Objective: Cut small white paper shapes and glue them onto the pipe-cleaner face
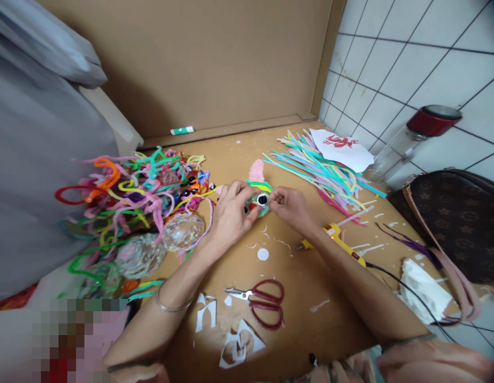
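Note:
A small craft figure point(253, 206) is at the middle of the table, greenish and see-through, with a yellow and green band, a pink fuzzy piece on top point(257, 171) and a black-and-white eye point(262, 200). My left hand point(233, 213) grips it from the left, thumb and fingers around its side. My right hand point(289, 207) is pinched closed at its right edge, beside the eye; what is between those fingertips, if anything, is hidden. Below the hands lies a white paper disc point(263, 254) with thin paper trimmings. A yellow glue gun point(342, 246) rests under my right forearm.
Red-handled scissors point(266, 303) and paper scraps point(241, 346) lie near me. Tangled pipe cleaners point(151, 186) and clear plastic balls point(183, 232) fill the left. Straight pipe cleaners point(322, 170), a glass bottle point(414, 138) and a brown bag point(450, 223) are right. A glue stick point(182, 130) lies behind.

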`<state>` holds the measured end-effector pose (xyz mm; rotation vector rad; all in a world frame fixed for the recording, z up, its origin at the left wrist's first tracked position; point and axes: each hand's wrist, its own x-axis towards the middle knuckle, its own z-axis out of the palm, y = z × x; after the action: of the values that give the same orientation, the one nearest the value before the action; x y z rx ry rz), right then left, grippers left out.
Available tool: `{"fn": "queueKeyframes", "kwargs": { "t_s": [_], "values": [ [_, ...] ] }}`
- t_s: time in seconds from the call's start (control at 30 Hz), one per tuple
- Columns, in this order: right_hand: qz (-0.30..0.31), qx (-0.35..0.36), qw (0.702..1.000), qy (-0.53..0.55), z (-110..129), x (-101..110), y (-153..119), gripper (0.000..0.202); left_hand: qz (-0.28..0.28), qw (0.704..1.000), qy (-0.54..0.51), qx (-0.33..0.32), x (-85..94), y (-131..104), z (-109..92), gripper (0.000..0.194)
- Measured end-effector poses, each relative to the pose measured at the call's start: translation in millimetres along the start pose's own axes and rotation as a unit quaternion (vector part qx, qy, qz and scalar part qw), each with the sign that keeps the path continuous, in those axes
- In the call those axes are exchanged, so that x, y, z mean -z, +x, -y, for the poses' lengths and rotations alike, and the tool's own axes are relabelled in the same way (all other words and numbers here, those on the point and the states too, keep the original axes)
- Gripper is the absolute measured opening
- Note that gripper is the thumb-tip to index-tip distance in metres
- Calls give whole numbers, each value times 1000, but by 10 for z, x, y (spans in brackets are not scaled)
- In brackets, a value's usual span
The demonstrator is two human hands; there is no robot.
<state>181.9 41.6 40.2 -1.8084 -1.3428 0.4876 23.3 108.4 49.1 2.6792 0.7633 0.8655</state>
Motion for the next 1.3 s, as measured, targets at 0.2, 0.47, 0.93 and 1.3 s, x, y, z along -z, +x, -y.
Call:
{"fn": "queueKeyframes", "kwargs": {
  "t_s": [0.2,0.47,0.93,1.3],
  "values": [
    [14,23,1000,-10,37,54,26,9,-3,1000,5,5,-4,5,-15,25],
    [7,41,999,15,-6,31,48,8,-21,999,-7,24,-56,9,-30,24],
    [7,40,990,138,-119,20,23,10,-30,998,-6,46,-76,6,-71,19],
    [-27,179,981,74,-41,0,-8,14,-36,997,-44,55,-83,16,-64,19]
  ]
}}
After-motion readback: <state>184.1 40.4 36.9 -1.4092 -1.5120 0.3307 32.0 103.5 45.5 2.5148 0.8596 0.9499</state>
